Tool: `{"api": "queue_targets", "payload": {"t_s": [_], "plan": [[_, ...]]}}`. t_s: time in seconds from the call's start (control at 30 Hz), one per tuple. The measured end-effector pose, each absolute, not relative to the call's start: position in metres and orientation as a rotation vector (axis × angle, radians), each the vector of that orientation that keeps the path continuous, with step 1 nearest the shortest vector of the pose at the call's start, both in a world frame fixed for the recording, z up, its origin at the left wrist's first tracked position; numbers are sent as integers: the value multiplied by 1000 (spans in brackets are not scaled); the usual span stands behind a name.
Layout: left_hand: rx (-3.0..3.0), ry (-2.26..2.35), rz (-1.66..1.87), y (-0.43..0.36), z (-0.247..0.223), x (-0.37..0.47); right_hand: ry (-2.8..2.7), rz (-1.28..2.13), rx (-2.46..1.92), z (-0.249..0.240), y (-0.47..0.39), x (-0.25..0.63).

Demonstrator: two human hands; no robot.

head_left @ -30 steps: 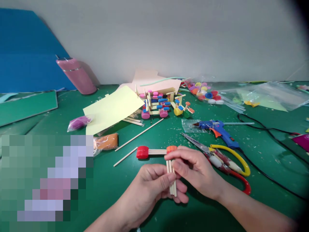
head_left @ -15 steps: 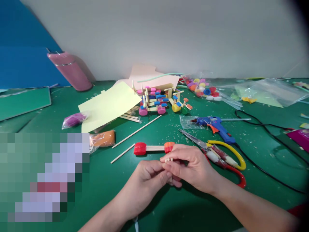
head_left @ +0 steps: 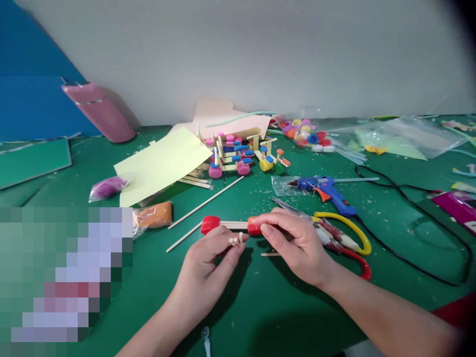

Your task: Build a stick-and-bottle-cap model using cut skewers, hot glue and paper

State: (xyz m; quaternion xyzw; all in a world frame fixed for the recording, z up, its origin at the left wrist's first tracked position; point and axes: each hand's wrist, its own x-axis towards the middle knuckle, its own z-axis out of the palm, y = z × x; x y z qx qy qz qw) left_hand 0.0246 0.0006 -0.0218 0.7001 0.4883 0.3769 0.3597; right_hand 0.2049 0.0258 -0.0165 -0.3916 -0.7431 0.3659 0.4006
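My left hand is closed around several short wooden sticks, whose cut ends poke up between thumb and fingers. Thumb and forefinger of my right hand pinch the orange-red right end of a bottle-cap piece. That piece has red caps at its ends, joined by thin wooden sticks, and it lies just beyond my left fingers. Under my right hand a short stick shows in part. Two longer wooden sticks lie on the green tabletop to the left.
Scissors with yellow and red handles lie beside my right hand. Behind them are a blue glue gun and its black cord. Small stick-and-cap models, yellow paper, wrapped orange clay and a pink bottle stand or lie farther back.
My hands have moved apart. The left has drawn leftward with the short sticks; the right has gone from those sticks to the cap piece's right end.
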Motion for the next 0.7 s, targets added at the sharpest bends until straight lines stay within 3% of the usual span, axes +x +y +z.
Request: {"api": "queue_targets", "payload": {"t_s": [0.2, 0.7], "plan": [[1873, 1296, 764, 2, -28, 27, -1939, 958, -893, -21, 26, 203], [1926, 1295, 640, 5, -24, 23, -2034, 903, -849, -27, 31, 192]]}}
